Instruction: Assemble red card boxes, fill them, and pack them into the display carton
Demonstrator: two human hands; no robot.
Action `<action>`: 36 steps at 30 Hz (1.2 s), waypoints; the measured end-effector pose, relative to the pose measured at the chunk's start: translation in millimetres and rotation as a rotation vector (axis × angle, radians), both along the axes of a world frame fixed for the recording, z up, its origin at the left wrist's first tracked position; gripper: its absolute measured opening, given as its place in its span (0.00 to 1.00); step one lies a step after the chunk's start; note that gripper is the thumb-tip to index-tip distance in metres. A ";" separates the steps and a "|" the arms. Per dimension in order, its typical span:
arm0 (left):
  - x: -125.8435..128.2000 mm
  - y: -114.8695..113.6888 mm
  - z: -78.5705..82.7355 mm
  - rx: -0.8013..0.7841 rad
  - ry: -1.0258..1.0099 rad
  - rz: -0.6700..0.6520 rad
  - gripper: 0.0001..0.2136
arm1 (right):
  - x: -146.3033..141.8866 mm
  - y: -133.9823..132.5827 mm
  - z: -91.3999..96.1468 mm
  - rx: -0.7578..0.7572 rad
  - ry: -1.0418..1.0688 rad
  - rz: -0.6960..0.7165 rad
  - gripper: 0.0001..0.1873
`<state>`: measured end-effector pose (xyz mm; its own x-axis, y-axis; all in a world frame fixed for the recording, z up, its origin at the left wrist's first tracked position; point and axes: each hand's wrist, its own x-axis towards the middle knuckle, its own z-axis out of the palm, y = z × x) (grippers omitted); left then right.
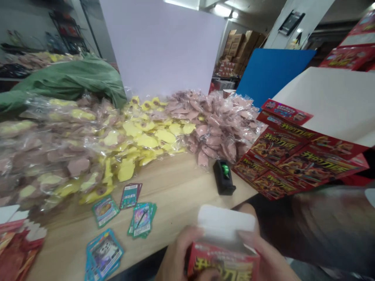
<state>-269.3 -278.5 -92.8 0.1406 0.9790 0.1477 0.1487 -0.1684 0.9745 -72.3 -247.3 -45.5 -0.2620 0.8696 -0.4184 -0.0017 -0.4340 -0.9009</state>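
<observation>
A small red carton (224, 259) with yellow lettering and a raised white flap is held at the bottom of the head view. My left hand (178, 255) grips its left side, with a thumb near the flap's base. On the right side, my right hand (265, 249) wraps round the carton, fingers behind the flap and thumb beside it. The flap stands up and the carton's inside is hidden. To the left on the table lie a stack of blue cards (104, 251), a stack with a fork picture (142, 218), a green-edged card (105, 210) and dark-edged cards (129, 195).
Bagged yellow pieces (146, 136) and bagged pink pieces (215, 125) heap along the table's back. A black tape dispenser (224, 177) stands before them. Red printed cartons (295, 156) stand at right; flattened red cartons (20, 242) lie at left. A blurred dark shape (331, 226) is at right.
</observation>
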 end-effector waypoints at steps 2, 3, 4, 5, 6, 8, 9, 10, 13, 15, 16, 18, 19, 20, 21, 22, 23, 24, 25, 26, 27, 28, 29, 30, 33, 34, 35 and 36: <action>3.6 3.7 -0.5 -0.047 0.100 -0.097 0.14 | 1.9 0.9 0.6 -0.147 0.129 0.100 0.21; 6.1 6.4 -1.8 -0.102 0.114 -0.154 0.12 | 3.2 4.6 1.9 -0.172 0.171 0.156 0.22; 9.1 8.7 -3.9 -0.165 0.117 -0.182 0.11 | 4.6 9.7 3.4 -0.141 0.177 0.220 0.22; 12.2 10.3 -6.6 -0.224 0.113 -0.169 0.12 | 5.7 15.5 4.9 -0.076 0.162 0.303 0.22; 15.3 10.7 -9.4 -0.269 0.107 -0.119 0.16 | 6.2 21.3 6.4 0.000 0.137 0.392 0.21; 19.8 8.5 -12.6 -0.307 0.108 0.005 0.25 | 4.4 30.2 9.4 0.133 0.067 0.512 0.20; 20.8 6.5 -12.3 -0.312 0.118 0.047 0.29 | 1.9 32.7 10.7 0.181 0.028 0.542 0.20; 20.8 4.2 -10.6 -0.308 0.131 0.065 0.32 | -1.4 33.8 12.0 0.212 -0.007 0.559 0.19; 15.9 -0.9 -0.7 -0.263 0.185 0.055 0.33 | -12.3 33.5 14.5 0.261 -0.081 0.595 0.17; 11.3 -2.8 4.6 -0.240 0.197 0.047 0.34 | -16.8 34.3 15.8 0.231 -0.089 0.569 0.17; 9.4 -3.9 5.4 -0.235 0.197 0.034 0.34 | -17.8 35.3 17.0 0.200 -0.082 0.549 0.16; 7.3 -6.9 3.3 -0.231 0.191 -0.001 0.35 | -18.7 37.2 22.0 0.146 -0.065 0.556 0.16; 7.2 -8.8 0.9 -0.232 0.189 -0.007 0.36 | -19.2 37.1 26.1 0.147 -0.061 0.594 0.17; 7.4 -10.8 -1.7 -0.237 0.189 -0.001 0.37 | -20.2 35.4 31.0 0.173 -0.066 0.657 0.17; 7.4 -12.4 -3.8 -0.243 0.189 0.017 0.38 | -21.9 32.0 36.1 0.221 -0.083 0.722 0.17; 6.9 -13.0 -4.6 -0.253 0.183 0.040 0.39 | -23.9 26.9 40.8 0.282 -0.119 0.779 0.18; 5.2 -12.2 -3.4 -0.265 0.157 0.059 0.41 | -25.9 20.6 44.0 0.355 -0.172 0.811 0.19; 2.2 -9.4 0.2 -0.281 0.114 0.046 0.41 | -27.1 14.3 45.0 0.429 -0.231 0.816 0.21; -2.4 -4.3 6.5 -0.296 0.063 -0.006 0.40 | -26.5 9.4 43.1 0.500 -0.286 0.789 0.23; -8.1 3.2 15.1 -0.297 0.021 -0.095 0.35 | -23.5 7.6 38.2 0.572 -0.335 0.705 0.24; -14.3 12.9 25.3 -0.275 0.007 -0.191 0.29 | -17.5 10.2 30.6 0.635 -0.382 0.555 0.22; -20.0 24.4 35.8 -0.215 0.033 -0.260 0.22 | -8.5 18.0 20.9 0.658 -0.429 0.344 0.20; -24.2 37.4 45.4 -0.112 0.096 -0.289 0.16 | 3.1 30.8 10.1 0.649 -0.474 0.098 0.17; -25.8 51.2 52.6 0.020 0.184 -0.280 0.14 | 16.0 47.8 -1.0 0.589 -0.531 -0.155 0.15; -13.0 90.8 54.0 0.398 0.403 -0.218 0.15 | 48.6 106.1 -31.0 0.301 -0.575 -0.436 0.14; -5.0 101.1 48.2 0.452 0.460 -0.240 0.15 | 54.0 122.5 -39.4 0.227 -0.556 -0.412 0.13; 2.7 109.3 40.7 0.463 0.521 -0.262 0.16 | 56.5 135.5 -46.9 0.169 -0.531 -0.373 0.12; 9.1 115.1 32.8 0.451 0.588 -0.268 0.16 | 56.6 144.8 -53.4 0.114 -0.498 -0.341 0.13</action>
<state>-260.2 -163.4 -59.9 0.5417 0.7639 0.3509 0.5172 -0.6319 0.5772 -15.6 -102.5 -98.9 0.2417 0.9165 -0.3188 0.3093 -0.3842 -0.8699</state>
